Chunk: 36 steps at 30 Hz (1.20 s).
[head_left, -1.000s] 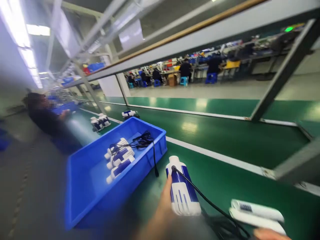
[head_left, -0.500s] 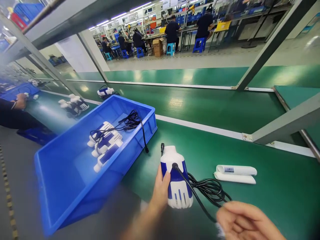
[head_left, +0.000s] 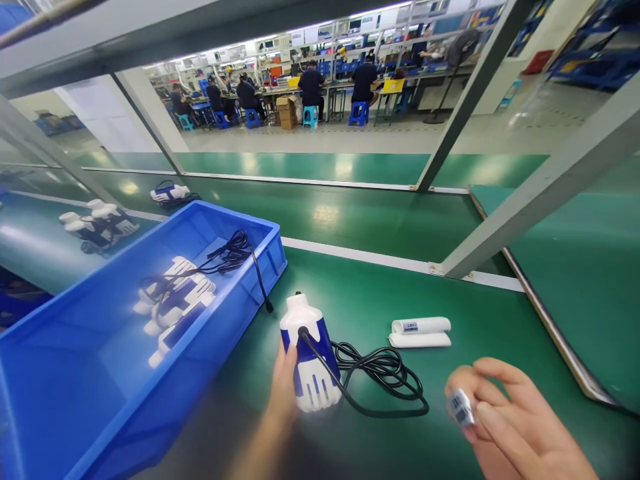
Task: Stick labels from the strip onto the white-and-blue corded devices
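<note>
My left hand [head_left: 284, 381] grips a white and blue plastic device [head_left: 309, 352] that lies on the green bench. A black cord [head_left: 380, 377] runs from the device and coils on the bench to its right. My right hand [head_left: 510, 417] is raised at the lower right and pinches a small grey label [head_left: 461, 408] between thumb and fingers. A white roll of labels [head_left: 420, 331] lies beyond the cord.
A blue bin [head_left: 115, 347] on the left holds several more devices [head_left: 175, 300] with a black cord. Other devices [head_left: 95, 223] lie on the conveyor behind it. Grey frame posts [head_left: 535, 193] cross on the right. People sit at benches far behind.
The view has swung right and down. My right hand has come up with a small label pinched in it. The left hand still holds the device.
</note>
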### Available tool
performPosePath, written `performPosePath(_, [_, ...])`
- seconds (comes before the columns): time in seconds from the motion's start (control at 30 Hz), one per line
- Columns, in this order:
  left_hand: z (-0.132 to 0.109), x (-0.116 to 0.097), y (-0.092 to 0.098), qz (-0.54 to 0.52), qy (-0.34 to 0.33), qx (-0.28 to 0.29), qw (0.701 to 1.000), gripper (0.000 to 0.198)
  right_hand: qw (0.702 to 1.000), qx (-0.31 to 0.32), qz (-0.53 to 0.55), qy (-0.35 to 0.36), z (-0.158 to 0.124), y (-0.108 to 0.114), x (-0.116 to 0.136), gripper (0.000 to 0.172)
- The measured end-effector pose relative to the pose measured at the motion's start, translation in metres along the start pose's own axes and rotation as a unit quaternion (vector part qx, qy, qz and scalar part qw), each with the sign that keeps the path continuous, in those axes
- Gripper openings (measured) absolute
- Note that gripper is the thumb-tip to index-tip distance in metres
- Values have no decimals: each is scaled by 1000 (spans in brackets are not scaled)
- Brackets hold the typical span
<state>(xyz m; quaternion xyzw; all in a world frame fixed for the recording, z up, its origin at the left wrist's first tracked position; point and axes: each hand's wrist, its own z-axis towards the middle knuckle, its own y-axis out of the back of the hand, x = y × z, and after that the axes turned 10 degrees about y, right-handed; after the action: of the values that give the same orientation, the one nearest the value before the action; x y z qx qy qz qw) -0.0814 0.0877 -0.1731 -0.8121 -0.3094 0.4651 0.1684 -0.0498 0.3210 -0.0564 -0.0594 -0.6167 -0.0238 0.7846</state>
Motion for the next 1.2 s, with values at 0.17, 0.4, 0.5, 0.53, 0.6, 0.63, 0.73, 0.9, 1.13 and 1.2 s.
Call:
performPosePath(0.17, [-2, -4, 2, -16, 2, -20, 1000, 72, 999, 36, 22, 8, 9, -4, 3, 18])
performPosePath(0.4, [-1, -17, -8, -35, -17, -41, 998, 77, 998, 7, -59, 30, -3, 8, -10, 27])
performPosePath(0.5, [1, -17, -11, -34, -26, -51, 998, 78, 995, 6, -93, 39, -5, 11, -14, 24])
performPosePath(0.53, [3, -17, -11, -33, -24, -52, 998, 79, 995, 19, -86, 40, -6, 11, -14, 23])
performPosePath(0.6, [6, -17, -11, -21, -17, -51, 998, 78, 997, 35, -52, 37, -5, 11, -11, 22])
performPosePath(0.63, [9, -18, -10, -5, -13, -47, 999, 75, 998, 43, -33, 36, -5, 10, -9, 21])
performPosePath(0.73, [13, -20, -7, 68, -6, -33, 997, 65, 999, 49, 7, 20, -4, 8, -4, 19])
performPosePath(0.9, [19, -27, -12, 186, -31, -31, 982, 61, 998, 58, -2, 17, -7, 1, -6, 17])
performPosePath(1.13, [35, -41, -9, 292, -110, -92, 946, 55, 990, 127, 53, -1, -6, -25, -10, 12])
performPosePath(1.2, [19, -47, -14, 326, -223, -140, 908, 46, 986, 150, 76, -13, -4, -33, -11, 11])
